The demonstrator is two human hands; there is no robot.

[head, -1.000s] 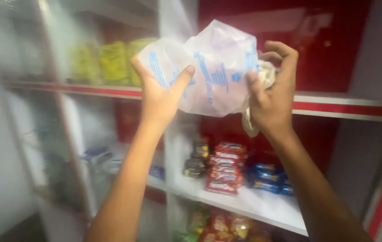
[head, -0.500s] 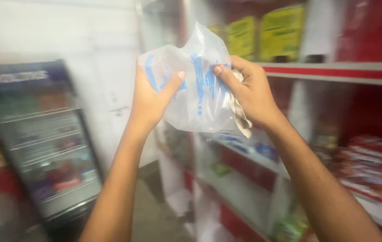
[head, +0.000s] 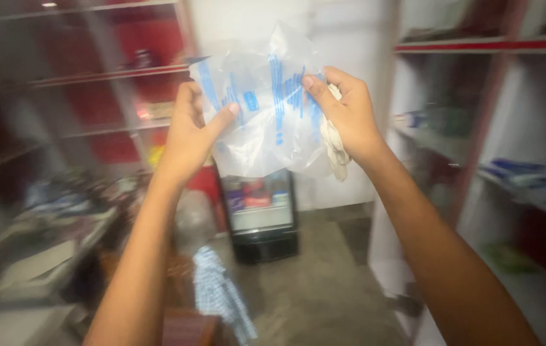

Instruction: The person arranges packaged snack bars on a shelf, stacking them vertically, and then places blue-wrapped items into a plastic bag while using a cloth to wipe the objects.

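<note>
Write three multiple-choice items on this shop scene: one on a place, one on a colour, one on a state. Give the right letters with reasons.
1. Where does the small fridge stand?
A. On the floor, behind and below the bag
B. On the top right shelf
C. On the left counter

2. What colour is the print on the plastic bag?
A. Green
B. Blue
C. Black

3. How is the bag held?
A. It lies on the floor
B. In one hand only
C. Raised in both hands

Answers: 1 A, it sits on the floor against the far wall. 2 B, blue marks show on the clear film. 3 C, the left hand and right hand each pinch an edge.
</note>
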